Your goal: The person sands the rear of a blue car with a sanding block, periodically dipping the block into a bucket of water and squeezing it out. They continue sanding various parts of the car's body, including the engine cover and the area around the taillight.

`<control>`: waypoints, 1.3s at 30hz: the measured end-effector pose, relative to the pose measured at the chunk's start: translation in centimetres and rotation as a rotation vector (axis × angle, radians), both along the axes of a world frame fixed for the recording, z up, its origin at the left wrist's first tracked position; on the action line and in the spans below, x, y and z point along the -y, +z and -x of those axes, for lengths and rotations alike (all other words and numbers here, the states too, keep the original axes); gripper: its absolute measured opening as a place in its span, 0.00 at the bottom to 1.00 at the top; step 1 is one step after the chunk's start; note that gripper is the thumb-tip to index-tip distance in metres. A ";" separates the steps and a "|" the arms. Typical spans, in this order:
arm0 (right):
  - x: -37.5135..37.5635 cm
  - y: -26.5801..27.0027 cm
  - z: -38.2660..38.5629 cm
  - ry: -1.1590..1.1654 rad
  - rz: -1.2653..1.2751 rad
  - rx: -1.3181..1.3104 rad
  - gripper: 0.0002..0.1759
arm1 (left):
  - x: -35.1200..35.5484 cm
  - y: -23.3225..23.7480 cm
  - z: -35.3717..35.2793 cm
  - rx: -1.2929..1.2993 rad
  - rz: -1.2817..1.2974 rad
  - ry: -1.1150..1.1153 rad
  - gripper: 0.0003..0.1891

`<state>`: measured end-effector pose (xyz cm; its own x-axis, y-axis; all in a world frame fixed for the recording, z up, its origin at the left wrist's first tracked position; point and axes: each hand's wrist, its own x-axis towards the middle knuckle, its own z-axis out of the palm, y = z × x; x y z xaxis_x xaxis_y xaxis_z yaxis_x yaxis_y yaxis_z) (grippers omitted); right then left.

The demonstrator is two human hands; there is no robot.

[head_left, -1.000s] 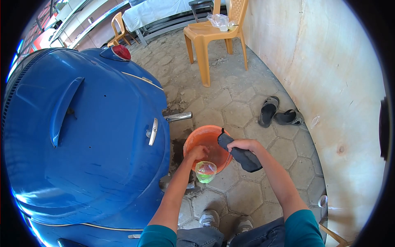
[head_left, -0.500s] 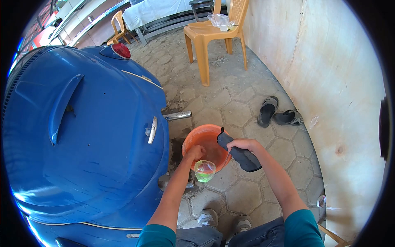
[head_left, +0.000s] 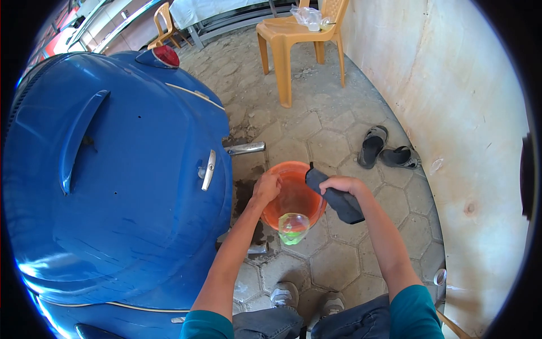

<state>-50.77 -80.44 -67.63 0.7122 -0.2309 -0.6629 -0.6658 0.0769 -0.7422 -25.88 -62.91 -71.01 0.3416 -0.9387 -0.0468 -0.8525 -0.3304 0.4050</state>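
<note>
An orange plastic basin point(head_left: 293, 165) with cloudy water point(head_left: 296, 195) stands on the paving beside a blue car point(head_left: 141, 169). My left hand point(head_left: 267, 187) is closed at the basin's left rim, fingers curled over the edge. In my right hand point(head_left: 342, 185), a folded dark grey cloth with black edging point(head_left: 345, 205) is gripped over the right rim, its lower end hanging outside. A clear plastic cup with a green lower part point(head_left: 293, 228) overlaps the basin's near rim.
A chrome exhaust pipe point(head_left: 246, 148) juts from the car close to the basin. Grey sandals point(head_left: 375, 148) lie to the right, before a pale wall panel point(head_left: 451, 113). Farther off stands a yellow plastic chair point(head_left: 282, 39) with a plastic bag point(head_left: 307, 18) on it.
My left hand has come up from inside the basin to its left rim. The basin and cup have shifted slightly right. The cloth stays in my right hand.
</note>
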 end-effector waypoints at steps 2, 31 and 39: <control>0.2 1.8 0.2 -0.007 0.004 -0.051 0.21 | -0.7 -0.1 0.6 0.135 0.069 0.035 0.13; 1.8 1.3 -1.4 0.108 0.018 0.011 0.42 | -6.3 -2.3 6.8 -0.814 -0.273 0.759 0.51; -0.3 -0.9 3.2 -0.075 0.066 -0.024 0.36 | -5.5 -9.2 7.5 -0.683 -0.048 0.503 0.42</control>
<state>-53.94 -80.18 -68.56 0.6752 -0.3271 -0.6612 -0.6777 0.0788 -0.7311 -33.38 -57.41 -80.20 0.6002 -0.6741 -0.4305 -0.1724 -0.6346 0.7534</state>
